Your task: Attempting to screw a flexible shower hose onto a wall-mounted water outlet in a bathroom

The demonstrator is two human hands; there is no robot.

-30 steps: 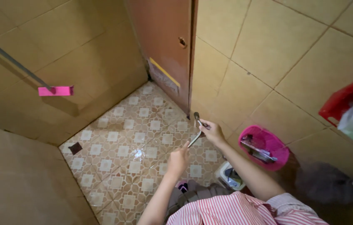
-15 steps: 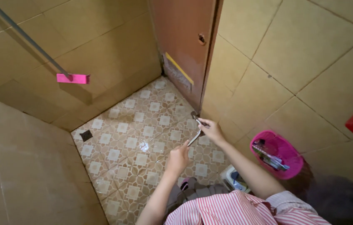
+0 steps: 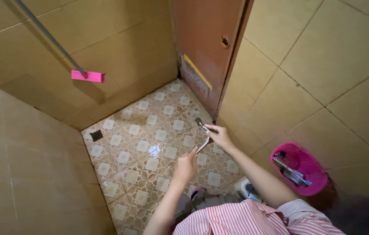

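My right hand grips a small metal spray head on a flexible metal hose, held out over the patterned floor tiles. My left hand is closed around the hose lower down, just below and left of the right hand. Both arms reach out from a red-and-white striped shirt at the bottom of the view. The floor shines wet near a bright spot.
A brown door stands ahead, tan tiled walls on both sides. A long-handled tool with a pink head leans on the left wall. A dark floor drain sits left. A pink basket with items hangs at right.
The view has tilted and shifted slightly, so the door and floor sit further right and lower. Both hands stay on the hose and spray head in much the same pose.
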